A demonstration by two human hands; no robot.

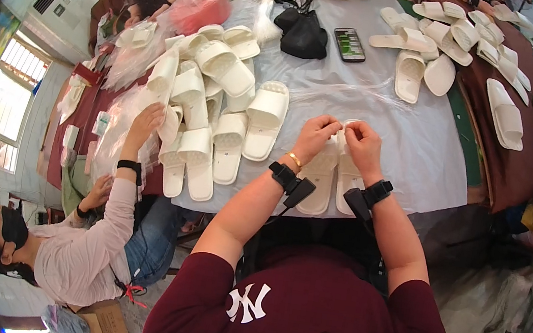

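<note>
A pair of white slippers lies side by side on the plastic-covered table, heels toward me: a left slipper (315, 190) and a right slipper (347, 188). My left hand (315, 139) and my right hand (363, 150) meet over the far ends of the pair, hiding most of their straps. Both hands are closed, thumbs and fingertips pinched close together. Whatever sits between those fingertips is too small or too covered to make out. Just left of my left hand lies another white slipper (266, 119), at the edge of a heaped pile of slippers (216, 64).
Beyond my hands lie a phone (349, 45) and a black drawstring bag (305, 34). More white slippers (444, 41) spread at the far right. On the left, a co-worker's hand (146, 124) touches the pile. A pink plastic bundle (201, 7) stands behind it. Other people sit around the table.
</note>
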